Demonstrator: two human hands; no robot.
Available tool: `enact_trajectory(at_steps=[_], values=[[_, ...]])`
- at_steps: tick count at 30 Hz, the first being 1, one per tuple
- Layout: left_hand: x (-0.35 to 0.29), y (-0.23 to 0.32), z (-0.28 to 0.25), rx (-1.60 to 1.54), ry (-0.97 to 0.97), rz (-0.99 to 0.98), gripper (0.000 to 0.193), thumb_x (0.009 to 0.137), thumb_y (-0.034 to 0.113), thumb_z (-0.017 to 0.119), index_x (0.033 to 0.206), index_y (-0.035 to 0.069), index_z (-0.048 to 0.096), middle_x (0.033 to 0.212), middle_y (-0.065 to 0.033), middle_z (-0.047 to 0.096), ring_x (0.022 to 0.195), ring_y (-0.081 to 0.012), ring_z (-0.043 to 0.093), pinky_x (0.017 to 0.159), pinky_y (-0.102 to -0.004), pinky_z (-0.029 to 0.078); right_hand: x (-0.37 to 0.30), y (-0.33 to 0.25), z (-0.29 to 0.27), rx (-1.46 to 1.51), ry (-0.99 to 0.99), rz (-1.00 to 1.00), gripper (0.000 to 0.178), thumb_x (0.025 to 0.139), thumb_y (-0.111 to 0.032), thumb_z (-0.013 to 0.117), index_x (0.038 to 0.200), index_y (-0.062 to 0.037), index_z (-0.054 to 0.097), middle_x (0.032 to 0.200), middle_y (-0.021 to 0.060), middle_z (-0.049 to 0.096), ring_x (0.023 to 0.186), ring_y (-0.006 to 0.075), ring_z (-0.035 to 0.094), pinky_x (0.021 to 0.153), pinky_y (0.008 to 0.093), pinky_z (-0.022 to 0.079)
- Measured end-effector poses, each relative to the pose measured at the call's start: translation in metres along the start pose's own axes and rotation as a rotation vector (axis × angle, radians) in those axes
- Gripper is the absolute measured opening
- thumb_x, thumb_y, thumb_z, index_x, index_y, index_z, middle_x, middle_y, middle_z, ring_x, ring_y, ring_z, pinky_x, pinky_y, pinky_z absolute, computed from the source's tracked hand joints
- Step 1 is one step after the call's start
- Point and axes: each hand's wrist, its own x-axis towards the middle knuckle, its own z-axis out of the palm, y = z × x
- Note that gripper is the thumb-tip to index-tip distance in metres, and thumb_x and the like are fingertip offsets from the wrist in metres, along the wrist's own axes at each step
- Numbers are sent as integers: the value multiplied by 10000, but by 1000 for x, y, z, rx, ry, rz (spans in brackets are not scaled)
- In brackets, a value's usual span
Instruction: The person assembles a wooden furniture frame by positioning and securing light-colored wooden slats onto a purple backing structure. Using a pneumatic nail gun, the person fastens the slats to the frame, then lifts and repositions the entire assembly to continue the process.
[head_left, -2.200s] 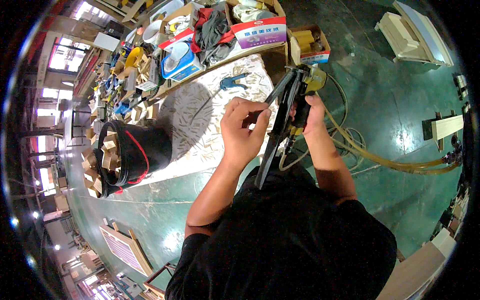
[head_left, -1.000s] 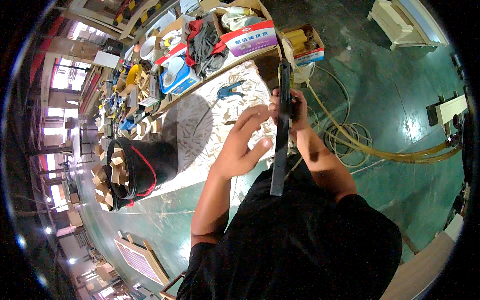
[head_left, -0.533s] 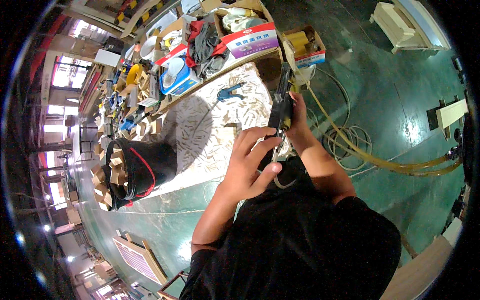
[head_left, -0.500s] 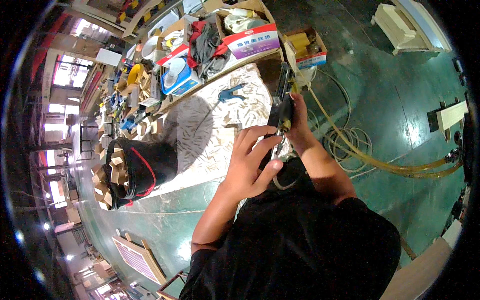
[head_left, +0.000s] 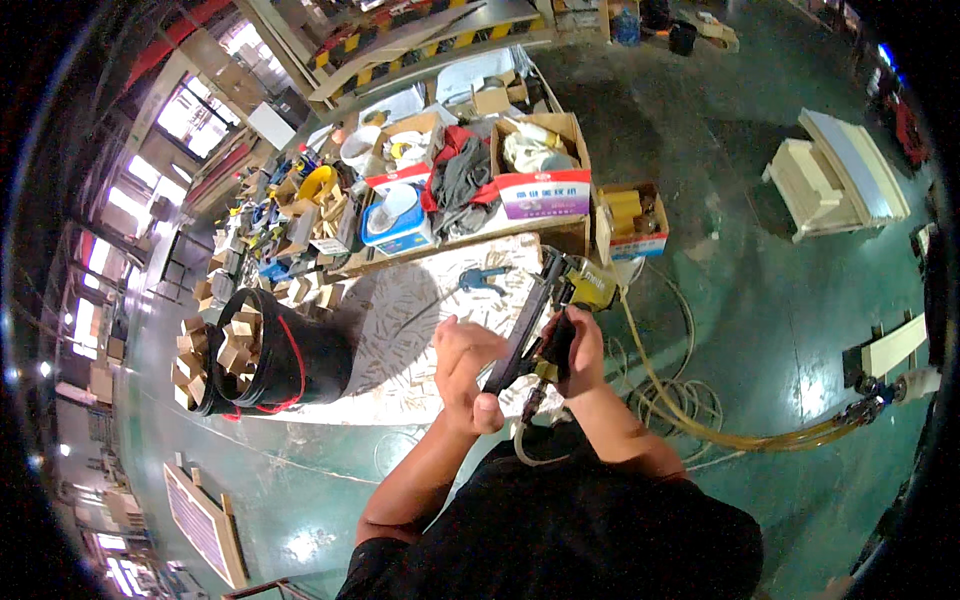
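Observation:
My right hand is wrapped round the black grip of a pneumatic nail gun. The gun has a long dark magazine and a yellow-green head, which points away from me. A pale air hose joins the grip's lower end by a metal fitting. Beside the magazine's near end is my left hand, its fingers apart and slightly blurred; whether it touches the magazine I cannot tell. Beyond it, blue-handled pliers or a similar hand tool lie on the white worktop, among many small wooden pieces.
Black buckets with wood blocks stand at the left. Behind the worktop are a cloth-filled carton, a blue tub and grey rags. Yellow hoses and a coiled hose lie at the right, near a pale wooden piece.
The nail gun has tilted, showing its magazine and yellow-green head more fully. My left hand has moved leftward, off the grip's lower end. The view has shifted, bringing more of the background in.

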Motion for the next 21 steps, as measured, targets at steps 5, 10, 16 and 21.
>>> enact_trajectory(at_steps=[5,10,16,21], values=[[-15,13,-8,-46,-125,-79,698,959,599,410,951,-41,689,911,-199,680,785,-371,657,711,-421,527,8,-17,1,-109,30,-82,342,952,-381,591,859,-52,617,697,76,621,587,221,624,581,370,542],[-34,30,-17,-144,-192,-188,845,946,716,331,990,-55,674,1035,-231,645,901,-352,622,820,-421,490,30,-27,-12,-222,25,-132,319,961,-328,565,847,-37,626,692,98,629,574,235,626,538,379,540],[-22,37,-8,-268,-16,-118,848,910,808,352,1083,13,591,1177,-230,582,1112,-328,535,964,-501,406,7,0,-2,-248,-92,-184,212,912,-215,637,967,-17,587,726,89,617,618,216,629,575,369,543],[4,44,-23,-242,-95,-12,887,861,848,307,1014,15,571,1039,-221,581,987,-351,539,1016,-588,366,-53,-1,25,-23,-256,-140,301,931,-75,672,1206,-38,556,903,62,654,755,180,647,683,340,555]])
